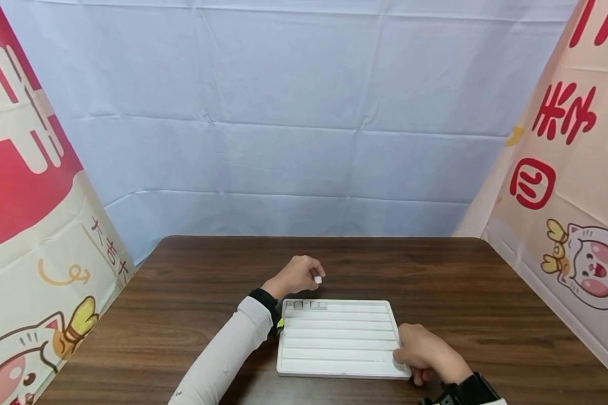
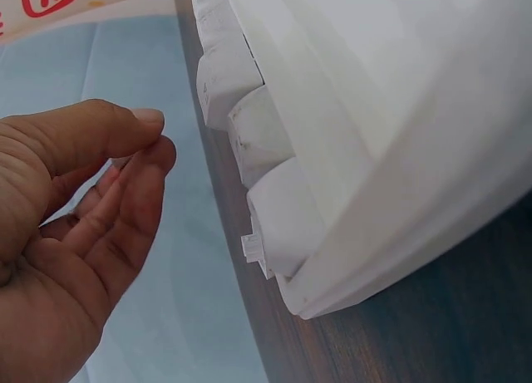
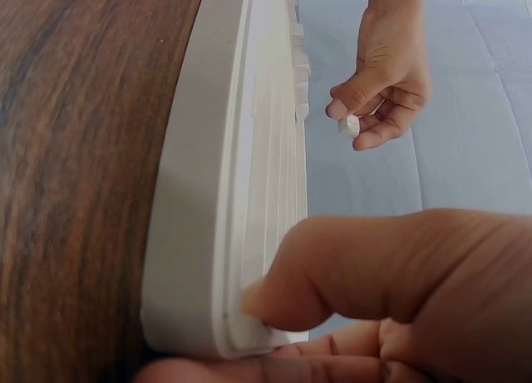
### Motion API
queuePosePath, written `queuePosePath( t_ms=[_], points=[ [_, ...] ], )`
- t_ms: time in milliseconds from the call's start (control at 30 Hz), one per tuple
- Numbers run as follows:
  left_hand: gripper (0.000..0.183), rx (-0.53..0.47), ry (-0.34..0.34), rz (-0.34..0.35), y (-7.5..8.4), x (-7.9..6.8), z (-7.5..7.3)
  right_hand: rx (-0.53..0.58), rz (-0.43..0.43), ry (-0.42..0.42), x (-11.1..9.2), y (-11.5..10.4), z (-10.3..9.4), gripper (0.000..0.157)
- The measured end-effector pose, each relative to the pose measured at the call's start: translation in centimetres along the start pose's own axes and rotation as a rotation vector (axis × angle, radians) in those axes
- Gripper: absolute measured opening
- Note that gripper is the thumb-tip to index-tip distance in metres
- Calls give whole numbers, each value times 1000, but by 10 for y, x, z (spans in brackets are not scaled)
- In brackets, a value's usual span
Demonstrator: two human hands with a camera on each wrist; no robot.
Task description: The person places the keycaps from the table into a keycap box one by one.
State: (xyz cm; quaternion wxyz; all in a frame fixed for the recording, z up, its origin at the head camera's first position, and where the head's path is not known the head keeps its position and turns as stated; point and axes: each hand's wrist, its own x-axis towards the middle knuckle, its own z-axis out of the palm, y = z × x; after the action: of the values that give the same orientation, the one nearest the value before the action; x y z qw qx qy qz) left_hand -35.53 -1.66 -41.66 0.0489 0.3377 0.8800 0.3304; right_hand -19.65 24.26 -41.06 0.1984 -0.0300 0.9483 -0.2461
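Note:
A white board (image 1: 342,340) with raised ridges across it lies on the table. Several small white blocks (image 1: 306,305) stand in a row at its far left edge, seen close up as rounded white blocks (image 2: 262,134) in the left wrist view. Beyond that edge, my left hand (image 1: 296,274) pinches one small white block (image 3: 349,126) between thumb and fingertips, above the table. My right hand (image 1: 423,350) grips the board's near right corner, its thumb (image 3: 291,292) on top and fingers at the edge below.
The dark wooden table (image 1: 208,261) extends around the board on all sides. A light blue cloth (image 1: 284,112) hangs behind it. Printed cloths with cartoon figures hang at the left (image 1: 30,225) and right (image 1: 562,197).

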Motion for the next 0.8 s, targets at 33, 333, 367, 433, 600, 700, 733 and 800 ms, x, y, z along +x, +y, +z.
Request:
queuePosePath(
  t_ms=[33, 333, 367, 433, 600, 700, 733, 800],
  points=[
    [22, 1, 1, -4, 0, 0, 0, -1, -4, 1, 0, 0, 0, 11],
    [20, 21, 11, -18, 1, -3, 1, 1, -4, 0, 0, 0, 0, 13],
    [20, 25, 12, -14, 1, -3, 1, 2, -4, 1, 0, 0, 1, 13],
    [19, 25, 14, -10, 0, -3, 2, 1, -6, 0, -1, 0, 1, 13],
    [20, 9, 20, -8, -2, -4, 1, -5, -7, -2, -1, 0, 1, 14],
    [19, 1, 27, -13, -1, -4, 1, 1, -9, -3, -1, 0, 1, 12],
    [19, 1, 30, -14, -1, -4, 1, 5, -7, -3, 0, 0, 1, 10],
    [19, 3, 37, -14, -1, -3, 1, 12, -8, -3, 0, 0, 1, 8]
  ],
)
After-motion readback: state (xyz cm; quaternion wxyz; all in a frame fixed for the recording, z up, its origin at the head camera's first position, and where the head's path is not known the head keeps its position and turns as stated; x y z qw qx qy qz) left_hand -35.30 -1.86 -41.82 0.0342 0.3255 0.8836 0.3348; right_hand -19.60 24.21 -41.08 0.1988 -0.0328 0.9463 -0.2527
